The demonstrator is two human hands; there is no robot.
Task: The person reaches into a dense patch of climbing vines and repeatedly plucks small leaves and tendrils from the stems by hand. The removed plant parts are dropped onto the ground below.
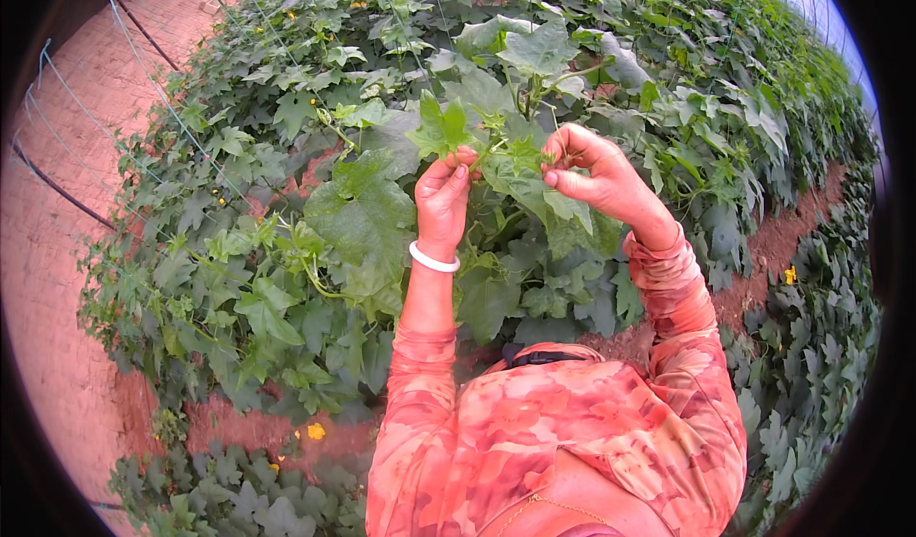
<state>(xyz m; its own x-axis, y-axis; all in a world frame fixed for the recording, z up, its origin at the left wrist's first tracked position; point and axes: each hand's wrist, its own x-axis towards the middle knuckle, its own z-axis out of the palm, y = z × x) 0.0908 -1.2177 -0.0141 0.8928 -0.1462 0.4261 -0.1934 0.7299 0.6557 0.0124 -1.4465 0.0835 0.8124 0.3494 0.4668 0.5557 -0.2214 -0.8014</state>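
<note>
Leafy climbing vines [361, 204] with broad lobed leaves fill the space before me. My left hand [445, 186], with a white bangle [434, 258] at its wrist, pinches a green vine stem [481, 161] near a young bright leaf [440, 127]. To its right, my right hand [588, 172] has thumb and forefinger closed on a thin tendril or shoot tip [551, 156]; the exact part is too small to tell. Small young leaves lie between the two hands. A thicker stem [528, 100] rises just beyond them.
Thin strings [154, 82] run slanting down into the vines at the left, beside a brick or earthen wall [64, 250]. Reddish soil [769, 243] shows between the rows. Yellow flowers [315, 431] dot the foliage. More vines [801, 365] grow at the right.
</note>
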